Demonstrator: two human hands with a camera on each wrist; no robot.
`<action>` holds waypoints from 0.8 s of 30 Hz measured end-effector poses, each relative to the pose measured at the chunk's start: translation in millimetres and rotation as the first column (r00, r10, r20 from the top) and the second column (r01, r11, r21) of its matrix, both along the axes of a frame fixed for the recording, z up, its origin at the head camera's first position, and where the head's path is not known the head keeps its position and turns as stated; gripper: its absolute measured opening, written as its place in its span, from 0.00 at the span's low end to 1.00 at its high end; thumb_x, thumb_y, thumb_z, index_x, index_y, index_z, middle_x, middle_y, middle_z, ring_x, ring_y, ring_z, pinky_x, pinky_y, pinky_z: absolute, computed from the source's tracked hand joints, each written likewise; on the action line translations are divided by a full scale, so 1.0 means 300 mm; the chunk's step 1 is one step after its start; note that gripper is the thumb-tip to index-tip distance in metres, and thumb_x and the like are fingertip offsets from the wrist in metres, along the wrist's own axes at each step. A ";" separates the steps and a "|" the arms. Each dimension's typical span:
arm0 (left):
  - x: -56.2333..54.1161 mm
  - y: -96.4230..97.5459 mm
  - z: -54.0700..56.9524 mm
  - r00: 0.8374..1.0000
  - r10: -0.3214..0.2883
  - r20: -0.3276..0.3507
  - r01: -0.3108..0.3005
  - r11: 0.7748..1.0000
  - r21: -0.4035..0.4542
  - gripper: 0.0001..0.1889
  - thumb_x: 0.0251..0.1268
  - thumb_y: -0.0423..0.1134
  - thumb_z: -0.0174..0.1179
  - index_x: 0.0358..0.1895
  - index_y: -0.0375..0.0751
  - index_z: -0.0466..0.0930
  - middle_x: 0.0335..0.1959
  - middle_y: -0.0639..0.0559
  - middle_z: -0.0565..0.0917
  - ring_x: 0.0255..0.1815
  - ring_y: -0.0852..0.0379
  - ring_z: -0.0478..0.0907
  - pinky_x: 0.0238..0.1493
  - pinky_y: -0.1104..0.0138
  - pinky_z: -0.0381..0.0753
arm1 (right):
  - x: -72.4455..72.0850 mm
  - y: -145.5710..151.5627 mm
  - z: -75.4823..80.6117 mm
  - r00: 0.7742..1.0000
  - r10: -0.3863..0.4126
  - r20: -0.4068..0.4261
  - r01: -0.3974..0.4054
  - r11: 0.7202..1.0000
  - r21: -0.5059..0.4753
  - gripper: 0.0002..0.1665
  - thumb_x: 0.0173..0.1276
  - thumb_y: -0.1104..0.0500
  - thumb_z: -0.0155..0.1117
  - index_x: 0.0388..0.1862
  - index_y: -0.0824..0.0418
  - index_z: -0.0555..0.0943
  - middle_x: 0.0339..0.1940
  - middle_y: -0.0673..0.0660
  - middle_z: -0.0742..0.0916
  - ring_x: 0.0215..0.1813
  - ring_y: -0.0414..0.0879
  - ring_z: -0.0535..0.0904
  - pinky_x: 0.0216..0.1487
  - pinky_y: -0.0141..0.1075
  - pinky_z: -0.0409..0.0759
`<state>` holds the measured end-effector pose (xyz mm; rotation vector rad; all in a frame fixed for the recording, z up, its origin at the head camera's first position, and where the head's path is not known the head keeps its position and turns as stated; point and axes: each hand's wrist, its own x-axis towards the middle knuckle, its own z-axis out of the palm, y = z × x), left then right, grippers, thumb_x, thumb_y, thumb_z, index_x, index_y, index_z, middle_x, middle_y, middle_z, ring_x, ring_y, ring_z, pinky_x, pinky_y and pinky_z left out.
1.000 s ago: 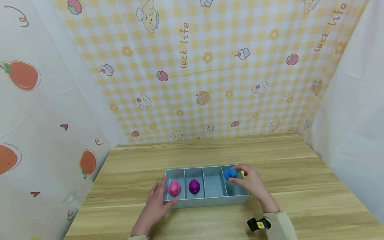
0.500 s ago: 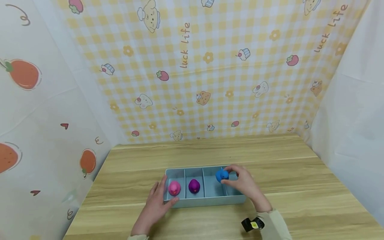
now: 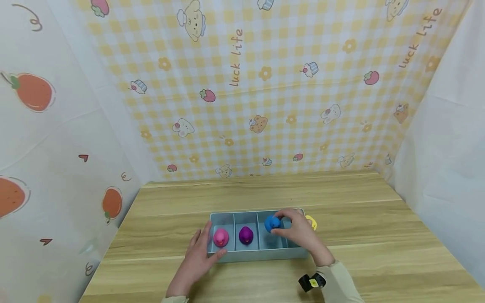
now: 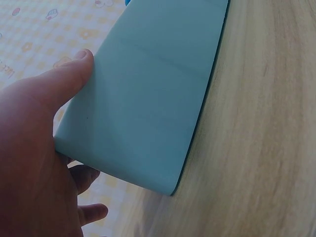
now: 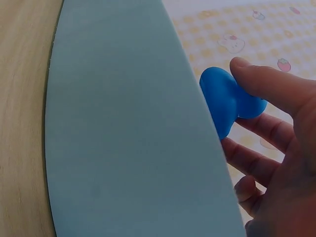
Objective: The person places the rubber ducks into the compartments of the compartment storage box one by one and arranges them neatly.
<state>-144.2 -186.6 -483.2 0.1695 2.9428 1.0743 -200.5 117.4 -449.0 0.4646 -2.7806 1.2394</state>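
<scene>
A blue rubber duck (image 3: pixel 271 223) is pinched between the thumb and fingers of my right hand (image 3: pixel 297 230), over the third compartment of a grey-blue divided tray (image 3: pixel 261 255). In the right wrist view, the tray's front wall hides part of the blue duck (image 5: pixel 219 98). My left hand (image 3: pixel 198 252) grips the tray's left end, its thumb at the front rim and fingers along the end wall, as the left wrist view also shows. A pink rubber duck (image 3: pixel 221 238) sits in the leftmost compartment. Beside it, a purple rubber duck (image 3: pixel 246 235) occupies the second.
Past the tray's right end, a yellow duck-like toy (image 3: pixel 311 223) is partly hidden behind my right hand. The wooden table (image 3: pixel 242 193) meets a yellow checked cloth (image 3: pixel 242 139) at the back, with white cloth on both sides.
My right hand has carried the blue duck leftward, from over the rightmost compartment to over the third. The left hand stays at the tray's left end.
</scene>
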 end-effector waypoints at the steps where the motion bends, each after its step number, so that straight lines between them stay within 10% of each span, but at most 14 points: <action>1: 0.000 0.000 -0.001 1.000 -0.001 0.000 0.001 1.000 -0.001 0.49 0.59 0.60 0.61 0.77 0.44 0.45 0.73 0.40 0.62 0.74 0.29 0.48 0.59 0.30 0.60 | 0.000 -0.004 -0.002 1.000 -0.002 -0.005 0.002 1.000 0.012 0.17 0.51 0.51 0.77 0.40 0.51 0.83 0.42 0.48 0.86 0.50 0.50 0.69 0.43 0.42 0.66; 24: -0.003 -0.001 -0.003 1.000 -0.002 -0.005 0.002 1.000 -0.005 0.49 0.59 0.59 0.62 0.77 0.44 0.46 0.73 0.40 0.62 0.73 0.29 0.49 0.59 0.30 0.60 | -0.008 -0.078 -0.035 0.995 0.016 -0.103 0.021 0.937 0.350 0.19 0.44 0.51 0.81 0.36 0.50 0.83 0.38 0.48 0.86 0.42 0.47 0.68 0.37 0.45 0.56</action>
